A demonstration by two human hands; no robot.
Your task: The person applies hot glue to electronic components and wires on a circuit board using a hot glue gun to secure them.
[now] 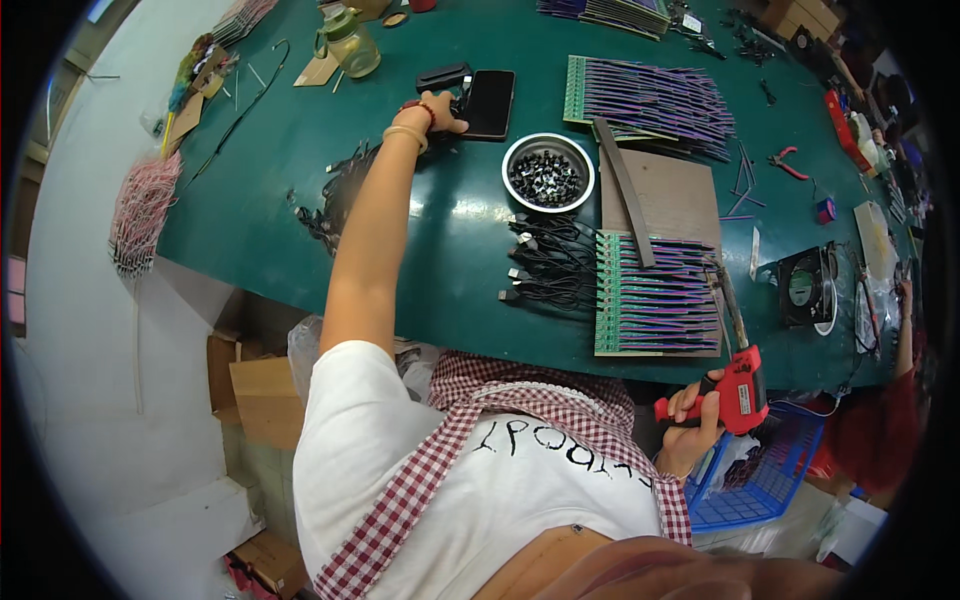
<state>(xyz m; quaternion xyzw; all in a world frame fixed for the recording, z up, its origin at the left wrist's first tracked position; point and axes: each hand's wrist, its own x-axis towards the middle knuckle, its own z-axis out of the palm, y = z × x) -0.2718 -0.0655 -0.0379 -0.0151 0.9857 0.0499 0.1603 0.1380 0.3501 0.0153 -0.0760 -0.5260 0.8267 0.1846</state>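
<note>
My left hand is stretched far out over the table, its fingers closed around a black USB cable with a metal plug, partly hidden by the hand. Right beside it lie a dark smartphone and a black elongated case. At the table's front edge, my right hand grips a red soldering gun, its long tip pointing up and away. That tip is close to a green circuit board panel with rows of dark coloured wires. Black USB cables lie along the panel's left edge.
A metal bowl of small black parts stands behind the cables. A grey bar crosses cardboard; another wired panel lies beyond. Pliers and a small fan are at right. A bagged black bundle lies left.
</note>
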